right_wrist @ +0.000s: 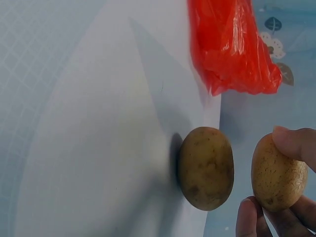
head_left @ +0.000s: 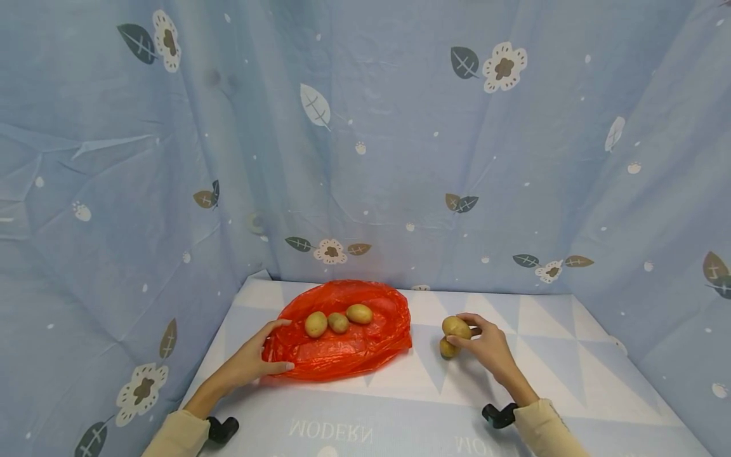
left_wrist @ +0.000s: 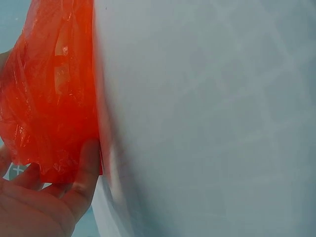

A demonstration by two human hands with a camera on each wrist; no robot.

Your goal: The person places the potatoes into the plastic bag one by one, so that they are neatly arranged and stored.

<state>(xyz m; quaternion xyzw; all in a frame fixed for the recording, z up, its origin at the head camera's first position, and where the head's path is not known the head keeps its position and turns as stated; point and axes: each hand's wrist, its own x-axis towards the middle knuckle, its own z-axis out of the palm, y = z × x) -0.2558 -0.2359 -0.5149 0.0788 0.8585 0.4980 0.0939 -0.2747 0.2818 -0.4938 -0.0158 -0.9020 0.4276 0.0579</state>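
A red plastic bag [head_left: 342, 355] lies spread on the table, with three potatoes on it: a round one [head_left: 316, 324], a small one [head_left: 338, 323] and an oval one [head_left: 359, 313]. At its left end my left hand [head_left: 251, 362] holds the bag, fingers on the far side and thumb [left_wrist: 88, 165] at the near side. Right of the bag, my right hand [head_left: 485, 346] grips a potato [right_wrist: 277, 175] between thumb and fingers. That potato is raised off the table. Just below it, another potato [right_wrist: 206, 169] rests on the tabletop.
The table [head_left: 400, 393] has a pale triangle pattern and printed lettering near its front. Blue curtains [head_left: 394, 146] with leaves and flowers hang behind the table and along both sides. A dark wrist mount [head_left: 499, 416] sits at my right cuff.
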